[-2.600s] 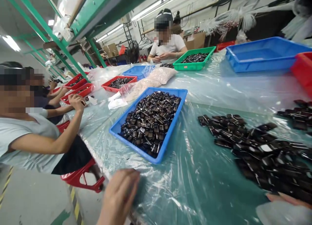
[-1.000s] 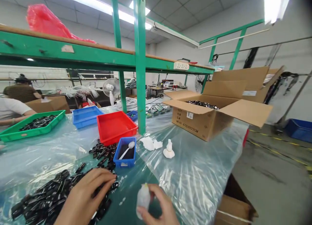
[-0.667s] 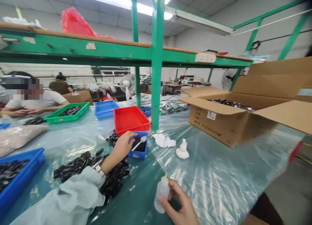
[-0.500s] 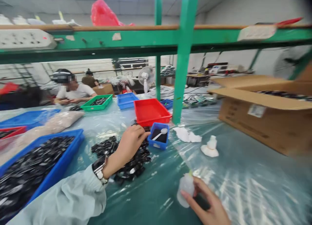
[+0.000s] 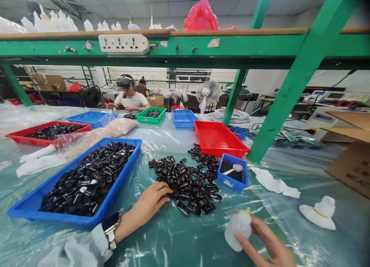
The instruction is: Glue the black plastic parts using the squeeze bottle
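My left hand (image 5: 148, 205) reaches to the left edge of a pile of small black plastic parts (image 5: 192, 186) on the table. Its fingers are bent and its thumb lies close to the fingertips; what is between them, if anything, I cannot make out. In my right hand (image 5: 268, 242) is a small translucent white squeeze bottle (image 5: 239, 230) with a yellowish tip, tilted and held between thumb and fingers. Just behind the pile's right side stands a small blue box (image 5: 241, 182) with black contents and a white spoon (image 5: 233, 169).
A large blue tray (image 5: 100, 217) of black parts lies left. Behind the pile are an empty red tray (image 5: 221, 140) and a green post (image 5: 295, 82). Crumpled white tissue (image 5: 274, 182), a white cloth bundle (image 5: 320, 214) and a cardboard box (image 5: 349, 168) are right. A co-worker (image 5: 131, 97) sits across.
The view has swung left. My left hand has drawn back from beside the small blue box to the pile's near left edge. My right hand still holds the bottle.
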`<state>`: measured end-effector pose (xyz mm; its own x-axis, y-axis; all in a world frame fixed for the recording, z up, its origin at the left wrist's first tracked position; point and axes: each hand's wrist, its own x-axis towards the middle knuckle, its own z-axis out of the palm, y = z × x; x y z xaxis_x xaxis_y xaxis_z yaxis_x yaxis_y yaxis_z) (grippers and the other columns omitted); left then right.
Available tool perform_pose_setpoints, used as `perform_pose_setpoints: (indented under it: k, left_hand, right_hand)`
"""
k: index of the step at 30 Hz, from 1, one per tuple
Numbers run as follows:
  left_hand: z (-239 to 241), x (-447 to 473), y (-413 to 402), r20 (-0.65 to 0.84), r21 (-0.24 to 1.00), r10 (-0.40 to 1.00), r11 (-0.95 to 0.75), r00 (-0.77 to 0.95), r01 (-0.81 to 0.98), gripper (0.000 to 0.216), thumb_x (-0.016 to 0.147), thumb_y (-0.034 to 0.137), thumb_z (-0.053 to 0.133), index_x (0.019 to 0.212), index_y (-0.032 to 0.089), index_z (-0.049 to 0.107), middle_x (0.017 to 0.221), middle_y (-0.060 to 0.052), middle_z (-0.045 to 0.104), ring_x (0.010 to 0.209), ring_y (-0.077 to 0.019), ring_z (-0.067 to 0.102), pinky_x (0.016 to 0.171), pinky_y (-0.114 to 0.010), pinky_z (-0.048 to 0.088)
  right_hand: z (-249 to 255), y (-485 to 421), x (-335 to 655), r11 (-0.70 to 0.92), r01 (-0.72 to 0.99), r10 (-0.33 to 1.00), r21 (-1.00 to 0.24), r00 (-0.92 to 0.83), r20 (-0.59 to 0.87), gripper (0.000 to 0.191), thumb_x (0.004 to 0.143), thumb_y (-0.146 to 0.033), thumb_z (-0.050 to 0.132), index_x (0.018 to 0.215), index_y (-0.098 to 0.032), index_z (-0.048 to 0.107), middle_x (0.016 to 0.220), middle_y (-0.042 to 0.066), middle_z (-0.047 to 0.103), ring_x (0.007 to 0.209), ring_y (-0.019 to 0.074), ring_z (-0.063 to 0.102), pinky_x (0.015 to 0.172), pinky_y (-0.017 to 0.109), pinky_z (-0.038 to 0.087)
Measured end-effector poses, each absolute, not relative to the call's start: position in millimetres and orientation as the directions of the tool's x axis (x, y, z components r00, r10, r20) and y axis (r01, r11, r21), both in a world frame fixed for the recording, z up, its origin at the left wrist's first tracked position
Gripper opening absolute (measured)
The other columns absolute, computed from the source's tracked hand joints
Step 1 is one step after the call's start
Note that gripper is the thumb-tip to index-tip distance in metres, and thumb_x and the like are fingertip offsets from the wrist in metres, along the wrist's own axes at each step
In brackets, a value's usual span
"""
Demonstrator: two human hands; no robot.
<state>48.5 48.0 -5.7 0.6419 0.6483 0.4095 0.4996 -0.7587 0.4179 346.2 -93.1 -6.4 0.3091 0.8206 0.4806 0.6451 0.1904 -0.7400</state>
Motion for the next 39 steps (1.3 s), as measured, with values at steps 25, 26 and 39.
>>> perform_pose_setpoints:
  k: [25,26,39]
  left_hand:
    - [-10,2,3,-0.049,0.987,0.923,-0.015,0.381,0.163,0.021,0.091,0.041,0.06,0.09,0.022,0.069,0.071,0.0,0.053,0.063,-0.0155,0.049,0.058,-0.025,0.042]
    - [-8,2,4,-0.065,0.99,0.913,0.007,0.402,0.143,0.025,0.093,0.044,0.056,0.091,0.021,0.068,0.076,-0.001,0.055,0.069,-0.0161,0.052,0.064,-0.026,0.044]
    - [1,3,-10,-0.149,0.915,0.78,-0.125,0.608,0.384,0.044,0.1,0.049,0.027,0.076,0.022,0.051,0.062,0.002,0.045,0.058,-0.0144,0.048,0.054,-0.024,0.035]
  right_hand:
    - [-21,-8,221,0.245,0.681,0.952,-0.69,-0.032,0.306,0.029,0.083,-0.031,0.064,0.11,-0.022,0.061,0.092,0.005,0.072,0.08,0.0198,0.069,0.069,0.027,0.056]
    - [-20,-9,222,0.25,0.685,0.951,-0.684,-0.042,0.306,0.028,0.083,-0.031,0.064,0.11,-0.023,0.061,0.093,0.005,0.072,0.082,0.0197,0.069,0.069,0.027,0.056]
    - [-10,-24,227,0.336,0.719,0.927,-0.609,-0.138,0.349,0.038,0.085,-0.025,0.066,0.119,-0.033,0.051,0.109,0.001,0.071,0.092,0.0185,0.071,0.072,0.023,0.058]
